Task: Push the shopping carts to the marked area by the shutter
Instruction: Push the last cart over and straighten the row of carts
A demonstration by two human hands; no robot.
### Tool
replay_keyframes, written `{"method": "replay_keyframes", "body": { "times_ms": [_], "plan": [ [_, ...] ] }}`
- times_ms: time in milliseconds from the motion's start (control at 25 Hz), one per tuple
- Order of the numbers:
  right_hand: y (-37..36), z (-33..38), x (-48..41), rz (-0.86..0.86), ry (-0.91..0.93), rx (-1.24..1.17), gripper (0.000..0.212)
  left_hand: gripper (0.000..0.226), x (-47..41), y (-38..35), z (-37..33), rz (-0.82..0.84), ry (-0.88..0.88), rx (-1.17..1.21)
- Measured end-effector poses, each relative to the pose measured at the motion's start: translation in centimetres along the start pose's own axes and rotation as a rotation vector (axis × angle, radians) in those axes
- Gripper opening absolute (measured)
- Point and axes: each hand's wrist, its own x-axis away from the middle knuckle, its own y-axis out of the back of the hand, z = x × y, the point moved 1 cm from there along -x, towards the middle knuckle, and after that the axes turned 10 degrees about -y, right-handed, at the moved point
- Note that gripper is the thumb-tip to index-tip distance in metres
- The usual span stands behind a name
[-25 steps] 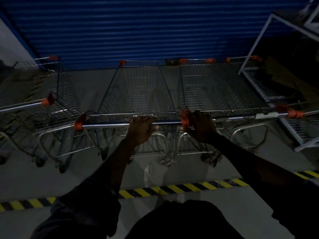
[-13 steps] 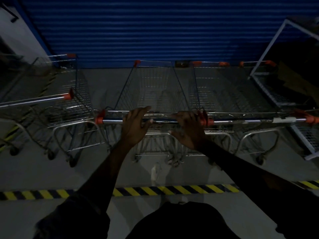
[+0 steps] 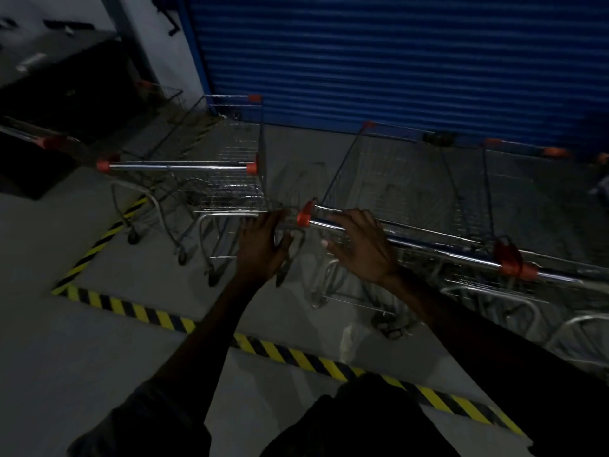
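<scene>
By the shutter [image 3: 395, 61] the carts [image 3: 412, 192] stand inside the striped tape [image 3: 296, 354]. With nothing gripping it, the nearest could roll back over the line or drift into the left cart [image 3: 230, 179]. Both arms reach forward: the right hand [image 3: 359, 249] lies loosely open over the handle [image 3: 428, 247], and the left hand [image 3: 263, 245] hangs spread-fingered just off its orange end, holding nothing.

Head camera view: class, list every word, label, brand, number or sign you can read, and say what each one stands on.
No readable text shows anywhere in this view.
Blue shutter: plain slats, no lettering.
Left cart's handle: bare metal with orange end caps, no brand visible.
Yellow-and-black floor tape: stripes only, no words.
Dark shapes on the wall, top left: too blurred to tell.
</scene>
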Motion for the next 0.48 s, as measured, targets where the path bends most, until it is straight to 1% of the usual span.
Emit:
{"method": "replay_keyframes", "body": {
  "times_ms": [200,360,480],
  "plan": [
    [-4.3,2.8,-5.2,0.023,0.02,-0.058,0.048,0.042,-1.0,1.9,4.9,-0.025,0.061,-0.049],
    [-8.7,3.8,-10.4,0.074,0.018,-0.073,0.05,0.044,-3.2,3.4,9.9,0.002,0.061,-0.08],
    [-11.7,4.8,-13.8,0.121,0.02,-0.097,0.052,0.05,-4.9,4.6,13.7,0.035,0.091,-0.128]
  ]
}}
